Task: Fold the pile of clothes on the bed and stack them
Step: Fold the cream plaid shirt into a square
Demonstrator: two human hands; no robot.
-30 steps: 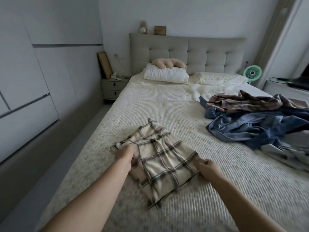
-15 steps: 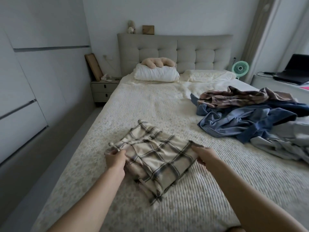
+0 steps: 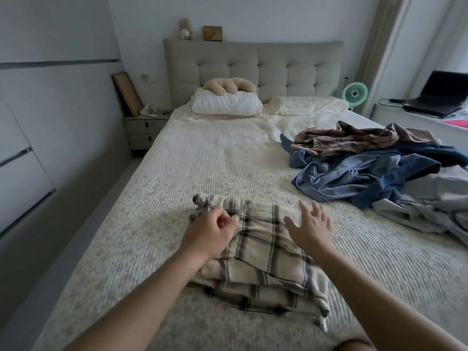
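Folded cream flannel garment with dark plaid lines (image 3: 266, 252) lying low and centre in the frame on the ribbed off-white bedspread (image 3: 202, 168), layered into a rough rectangle with a loose corner trailing at lower right. Left hand (image 3: 212, 234) above its left edge, fingers loosely curled; possibly pinching a bit of cloth or the knotted tie near the upper left corner, though motion blur leaves that unsettled. Right hand (image 3: 310, 226) spread flat, fingers straight and apart, holding nothing, over the garment's upper right part; whether touching or just above, hard to say.

Judged the step in hand: finishing this fold before moving on. Best done by pressing the flat right palm down and sweeping outward to drive out air and square the top layer. Worth tucking the trailing lower-right corner under, so the edges line up and the bundle can bear others on top. Also worth laying the tie inside the fold rather than leaving it out.

Rumpled heap of blue denim, brown plaid and pale grey clothes (image 3: 374, 173) at right of frame, well apart from the folded piece, not yet folded.
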